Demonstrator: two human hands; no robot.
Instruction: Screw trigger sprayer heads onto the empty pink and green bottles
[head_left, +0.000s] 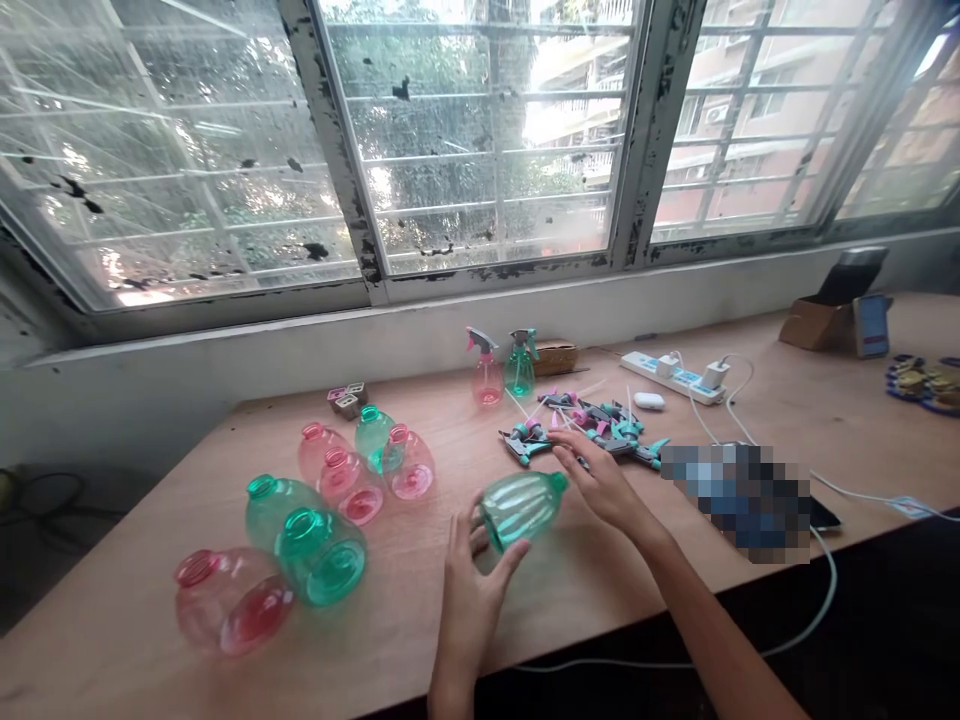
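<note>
My left hand [478, 565] grips a clear green spray bottle body [523, 508] round its base. The bottle lies tilted on its side above the table, its open neck pointing right. My right hand [600, 480] is just beyond that neck, fingers stretched out over the near edge of a pile of trigger spray heads [600, 425]. Whether its fingertips touch a grey and teal head is unclear. These heads are grey with pink or teal parts and thin white tubes. Left of my hands lie several loose bottles without heads, among them a green bottle [322, 560] and a pink bottle [234, 603].
At the back stand a pink spray bottle [488, 380] and a green spray bottle [520, 368], both with heads on. A power strip [673, 378] with chargers, a white earbud case [649, 401] and a blurred-out object [739, 500] are on the right. A white cable [600, 663] hangs along the front edge.
</note>
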